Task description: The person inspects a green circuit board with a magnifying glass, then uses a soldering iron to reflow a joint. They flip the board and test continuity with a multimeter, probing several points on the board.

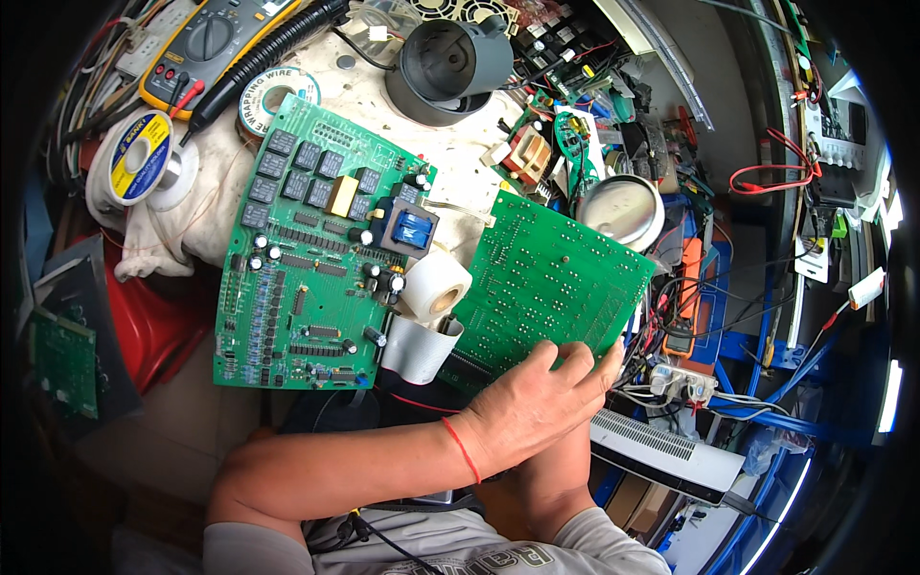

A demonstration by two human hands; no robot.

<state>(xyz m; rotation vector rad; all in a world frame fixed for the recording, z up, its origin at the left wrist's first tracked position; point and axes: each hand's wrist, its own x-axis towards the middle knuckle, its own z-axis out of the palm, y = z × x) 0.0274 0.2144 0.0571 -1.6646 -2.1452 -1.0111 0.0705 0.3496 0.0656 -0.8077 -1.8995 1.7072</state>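
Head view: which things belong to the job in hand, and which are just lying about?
Job in hand:
Bare-sided green circuit board, with the left hand at its lower edge
Likely the populated circuit board beside it

Apparently just lying about:
Yellow-edged multimeter
Blue-and-yellow-labelled spool
White roll
Round metal lid or dish

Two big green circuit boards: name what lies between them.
In the head view, a white roll and, lower in the picture, a curved grey strip.

I can make out printed lettering on the spool's blue-and-yellow label [141, 158], round the white-and-teal reel [287, 80], and across the grey shirt's front [522, 558].
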